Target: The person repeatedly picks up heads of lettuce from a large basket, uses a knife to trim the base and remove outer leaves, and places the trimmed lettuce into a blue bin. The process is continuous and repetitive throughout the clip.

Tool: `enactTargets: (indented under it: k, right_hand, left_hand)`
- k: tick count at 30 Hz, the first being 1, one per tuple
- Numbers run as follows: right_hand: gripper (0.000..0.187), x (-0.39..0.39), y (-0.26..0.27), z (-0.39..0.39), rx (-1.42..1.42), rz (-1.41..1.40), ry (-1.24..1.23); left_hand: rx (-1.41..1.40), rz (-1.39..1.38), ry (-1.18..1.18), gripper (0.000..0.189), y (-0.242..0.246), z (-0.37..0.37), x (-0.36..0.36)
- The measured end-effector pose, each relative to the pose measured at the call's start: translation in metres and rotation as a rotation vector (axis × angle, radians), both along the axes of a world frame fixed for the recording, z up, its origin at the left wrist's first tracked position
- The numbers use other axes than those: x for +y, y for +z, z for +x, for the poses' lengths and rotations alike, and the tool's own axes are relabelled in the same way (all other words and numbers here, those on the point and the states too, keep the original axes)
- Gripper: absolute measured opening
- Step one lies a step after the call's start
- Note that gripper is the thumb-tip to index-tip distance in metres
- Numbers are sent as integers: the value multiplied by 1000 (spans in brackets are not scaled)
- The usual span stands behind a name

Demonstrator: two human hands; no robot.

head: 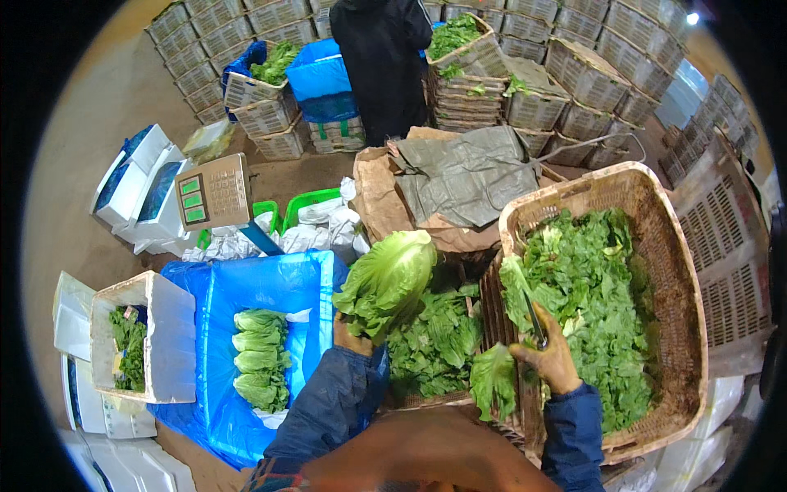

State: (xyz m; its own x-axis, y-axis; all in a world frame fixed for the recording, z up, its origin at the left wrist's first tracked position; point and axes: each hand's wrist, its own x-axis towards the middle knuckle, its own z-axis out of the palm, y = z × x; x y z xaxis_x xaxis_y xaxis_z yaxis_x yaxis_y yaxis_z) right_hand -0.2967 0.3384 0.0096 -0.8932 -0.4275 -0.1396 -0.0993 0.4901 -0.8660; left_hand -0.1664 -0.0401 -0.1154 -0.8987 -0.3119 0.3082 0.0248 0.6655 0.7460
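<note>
A head of leafy lettuce (393, 280) rests in my left hand (353, 338), which grips it from below at its left side. My right hand (553, 357) wears a yellowish glove and holds a knife (533, 317), its blade pointing up and left. Beside that thumb is a loose lettuce leaf (494, 378); whether it is pinched or falling I cannot tell. Another leaf (515, 289) lies along the blade. Loose leaves (599, 320) fill much of the plastic crate (695, 307) at the right. Several lettuce heads (261, 360) lie in a row in the blue-lined container (264, 277) at the left.
A lower crate of leaves (430, 350) stands between my arms. Beyond are a scale display (212, 194), green baskets (310, 200) with wrapped items and a grey sheet (467, 172). White foam boxes (175, 344) flank the left. A person in dark clothes (387, 67) stands near stacked crates (578, 67).
</note>
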Motion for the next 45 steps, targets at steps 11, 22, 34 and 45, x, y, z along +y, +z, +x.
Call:
enactTargets:
  k: [11,22,34,45]
  right_hand:
    - [60,-153,-51,1,-628,-590,228]
    - [57,-380,1,125,-120,-517,434]
    - [51,-159,-71,52,-383,309,288]
    - [46,18,-23,-207,615,695,-210]
  left_hand:
    - [-11,1243,-285,122,87,57,61]
    - [567,1085,661,62,58,243,-96]
    - [-424,-4,1301,48,-59,402,-456]
    - [188,-434,796,46,-32,220,-291]
